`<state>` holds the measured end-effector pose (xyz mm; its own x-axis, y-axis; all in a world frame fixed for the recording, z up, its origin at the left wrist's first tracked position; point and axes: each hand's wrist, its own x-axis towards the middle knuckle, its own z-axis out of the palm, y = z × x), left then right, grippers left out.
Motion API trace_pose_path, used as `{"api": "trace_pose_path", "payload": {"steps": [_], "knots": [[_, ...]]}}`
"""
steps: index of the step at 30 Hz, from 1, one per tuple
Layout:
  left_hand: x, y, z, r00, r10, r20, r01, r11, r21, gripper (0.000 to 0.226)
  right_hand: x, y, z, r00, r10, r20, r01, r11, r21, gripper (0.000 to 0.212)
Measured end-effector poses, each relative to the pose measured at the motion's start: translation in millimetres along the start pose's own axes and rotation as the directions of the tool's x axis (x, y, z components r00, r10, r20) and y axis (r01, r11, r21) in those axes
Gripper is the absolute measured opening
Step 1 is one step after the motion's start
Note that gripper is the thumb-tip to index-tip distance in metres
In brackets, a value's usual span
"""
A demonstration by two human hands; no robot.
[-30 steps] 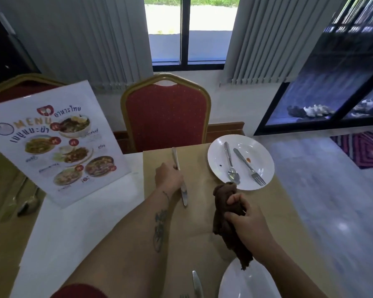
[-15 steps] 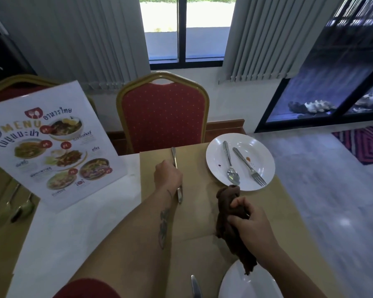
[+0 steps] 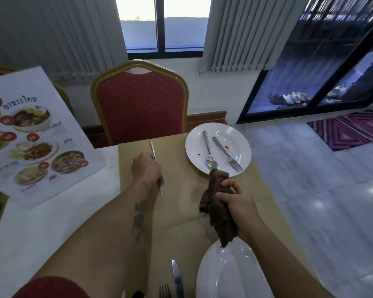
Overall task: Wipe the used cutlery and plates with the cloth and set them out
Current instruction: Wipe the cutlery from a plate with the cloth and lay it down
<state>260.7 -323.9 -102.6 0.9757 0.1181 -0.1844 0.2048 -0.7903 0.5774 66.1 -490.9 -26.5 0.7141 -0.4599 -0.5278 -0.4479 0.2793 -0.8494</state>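
My left hand (image 3: 146,168) grips a table knife (image 3: 153,148) that lies lengthways on the brown table (image 3: 181,203), its blade tip showing below my wrist. My right hand (image 3: 237,201) holds a bunched brown cloth (image 3: 216,209), whose top end touches the near rim of the far white plate (image 3: 237,134). That plate has red sauce spots and carries a spoon (image 3: 208,150) and a fork (image 3: 226,152). A second white plate (image 3: 230,274) sits at the near edge, with another knife (image 3: 177,276) and a fork (image 3: 164,291) left of it.
A red chair with a gold frame (image 3: 139,102) stands at the table's far side. A standing menu card (image 3: 32,136) rests on the white cloth (image 3: 41,222) to the left. Grey tiled floor (image 3: 321,201) lies right of the table edge.
My right hand has carried the cloth forward to the far plate's near rim. My left hand stays on the knife.
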Motion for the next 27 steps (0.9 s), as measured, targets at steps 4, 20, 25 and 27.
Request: {"api": "trace_pose_path", "payload": {"steps": [4, 20, 25, 27], "knots": [[-6, 10, 1, 0.998, 0.042, -0.051, -0.043, 0.999, -0.017, 0.018, 1, -4, -11, 1.0, 0.013, 0.0, -0.013, 0.999, 0.038, 0.023], [-46, 158, 88, 0.589, 0.713, 0.38, -0.808, 0.509, 0.298, 0.035, 3, -27, -115, 0.995, 0.082, -0.056, -0.075, 0.991, 0.111, 0.021], [-47, 170, 97, 0.552, 0.757, 0.349, -0.823, 0.426, 0.376, 0.022, 8, -20, -140, 0.988, 0.107, -0.115, -0.086, 0.981, 0.174, 0.021], [-47, 174, 95, 0.53, 0.785, 0.321, -0.834, 0.416, 0.362, 0.022, 11, -17, -142, 0.986, 0.114, -0.124, -0.085, 0.973, 0.215, 0.02]]}}
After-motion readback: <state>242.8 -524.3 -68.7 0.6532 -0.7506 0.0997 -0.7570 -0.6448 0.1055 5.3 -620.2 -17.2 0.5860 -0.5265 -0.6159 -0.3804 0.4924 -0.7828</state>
